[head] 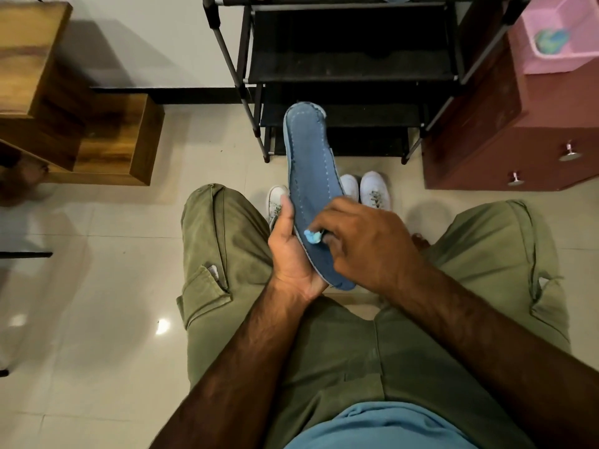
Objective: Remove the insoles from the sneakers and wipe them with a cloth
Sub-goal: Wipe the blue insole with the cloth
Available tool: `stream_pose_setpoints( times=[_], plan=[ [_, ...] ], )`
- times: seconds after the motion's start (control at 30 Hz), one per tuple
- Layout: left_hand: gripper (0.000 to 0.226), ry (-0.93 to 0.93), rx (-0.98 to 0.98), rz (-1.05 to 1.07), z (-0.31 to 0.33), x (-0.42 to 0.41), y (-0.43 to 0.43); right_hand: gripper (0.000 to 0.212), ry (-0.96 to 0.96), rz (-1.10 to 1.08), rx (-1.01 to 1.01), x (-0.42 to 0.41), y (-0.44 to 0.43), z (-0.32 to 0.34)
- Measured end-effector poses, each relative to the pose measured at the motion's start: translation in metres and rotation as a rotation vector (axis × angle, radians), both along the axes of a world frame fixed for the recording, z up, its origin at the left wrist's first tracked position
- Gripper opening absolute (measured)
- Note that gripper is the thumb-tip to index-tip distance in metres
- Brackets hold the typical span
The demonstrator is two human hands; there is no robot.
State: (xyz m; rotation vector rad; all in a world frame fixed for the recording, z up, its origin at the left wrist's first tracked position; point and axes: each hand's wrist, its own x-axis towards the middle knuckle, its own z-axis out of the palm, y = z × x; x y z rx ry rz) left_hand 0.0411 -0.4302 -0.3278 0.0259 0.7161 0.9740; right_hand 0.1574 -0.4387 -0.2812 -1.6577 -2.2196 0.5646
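The left hand (291,254) is gripping the near end of a blue insole (311,163), thumb curled over its left edge, with the toe pointing far. The right hand (366,244) is pinching a small light-blue cloth (312,236) and pressing it on the insole's near part. White sneakers (376,189) are standing on the floor (113,286) beyond the hands, near a black shoe rack (350,59).

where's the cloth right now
In the head view's centre: the light-blue cloth is pinched in the right hand, pressed on the lower half of the blue insole that the left hand holds, above the white sneakers.
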Motion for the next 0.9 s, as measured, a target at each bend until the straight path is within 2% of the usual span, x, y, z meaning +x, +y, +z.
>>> stream_pose_setpoints(
  times=[0.07,0.2,0.3,0.4,0.53,0.63,0.73,0.9],
  plan=[
    [0.07,-0.019,0.015,-0.01,0.003,-0.001,0.0,0.024,0.0,0.042,-0.025,0.002,0.001,0.005],
    [0.067,-0.058,0.017,-0.059,0.004,0.005,0.001,0.023,-0.092,-0.098,0.021,0.016,0.028,0.003],
    [0.074,-0.05,0.015,-0.21,0.008,0.002,0.001,0.023,-0.179,-0.072,0.082,0.025,0.049,0.008],
    [0.089,0.015,0.019,-0.386,0.011,-0.004,0.009,0.025,-0.29,0.053,0.148,0.047,0.078,0.026],
    [0.079,0.058,0.045,-0.553,0.022,-0.014,0.027,0.026,-0.313,0.197,-0.063,0.073,0.115,0.056],
    [0.086,0.148,0.087,-0.747,0.034,-0.028,0.052,0.024,-0.349,0.216,-0.105,0.086,0.124,0.066],
    [0.087,0.228,0.104,-0.789,0.049,-0.044,0.08,0.023,-0.267,0.141,-0.116,0.103,0.12,0.064],
    [0.084,0.21,0.208,-0.494,0.067,-0.052,0.124,0.027,0.129,-0.178,-0.118,0.136,0.096,0.034]
  ],
)
